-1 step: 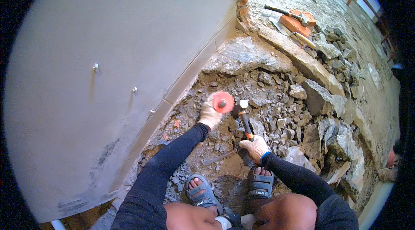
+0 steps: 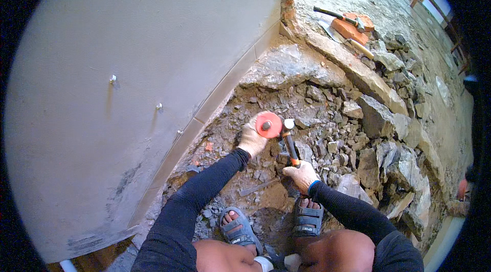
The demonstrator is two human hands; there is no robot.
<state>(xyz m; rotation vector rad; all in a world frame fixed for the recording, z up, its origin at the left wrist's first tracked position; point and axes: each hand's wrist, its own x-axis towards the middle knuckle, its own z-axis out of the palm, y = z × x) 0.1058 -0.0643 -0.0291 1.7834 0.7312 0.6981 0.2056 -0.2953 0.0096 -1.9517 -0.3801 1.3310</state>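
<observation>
The person squats with both sandals (image 2: 240, 231) planted in dirt and rubble, knees at the bottom edge. Just ahead of the feet, the right hand (image 2: 302, 176), gloved, is wrapped tight around the handle of a hammer (image 2: 290, 141), its black and orange shaft running up and away to a pale head that sits right beside the red guard. The left hand (image 2: 251, 140), also gloved, is closed around a chisel (image 2: 268, 125) just under its round red hand guard; the steel below the guard is hidden, so where the tip sits cannot be told. Hammer head and guard are just about touching. Around the hands lies broken rubble (image 2: 332, 139), grey chunks and dust, with a flat metal strip (image 2: 258, 187) lying in the dirt between the arms. To the left rises a smooth grey wall (image 2: 133, 67) with a few small fixings in it. Beyond the rubble sits a big slab (image 2: 291, 65) of cracked concrete, and farther off, on the rough floor, orange bricks (image 2: 353, 26) with a second hammer (image 2: 337, 15) resting across them.
</observation>
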